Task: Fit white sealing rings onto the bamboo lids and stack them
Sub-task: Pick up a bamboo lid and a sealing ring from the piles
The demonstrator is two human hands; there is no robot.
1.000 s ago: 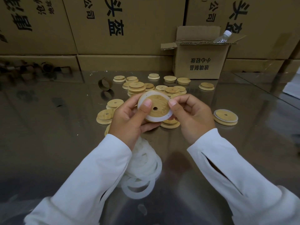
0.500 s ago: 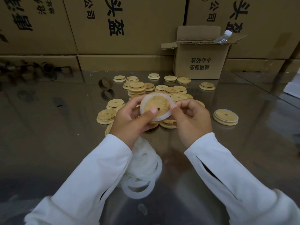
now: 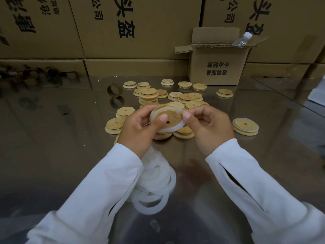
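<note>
Tilting its flat face toward the person, the round bamboo lid (image 3: 173, 115) with a small centre hole is being held just above the counter (image 3: 70, 141), between both hands. A white sealing ring (image 3: 168, 129) of soft rubbery material is wrapping its stepped rim. It is looking seated around the nine-to-twelve o'clock arc but bulging away from the wood from about three to six o'clock.

The left hand (image 3: 139, 129) is holding the lid in a narrow grip, thumb pressing on its face and fingers curling behind. The right hand (image 3: 211, 127) is pinching the ring at the lid's three o'clock edge.

The loose stretch is lying right at the right hand's grip, so that hand is the nearer one for working the ring down, probably clockwise toward six. A disc has no long axis to line up.

A heap of white sealing rings (image 3: 154, 182) is lying at six o'clock from the lid, partly under the left sleeve. One ringed bamboo lid (image 3: 245, 126) is resting at three o'clock, well apart. Loose bamboo lids (image 3: 186, 98) are spreading at twelve. An open cardboard box (image 3: 218, 67) is standing at one o'clock.
</note>
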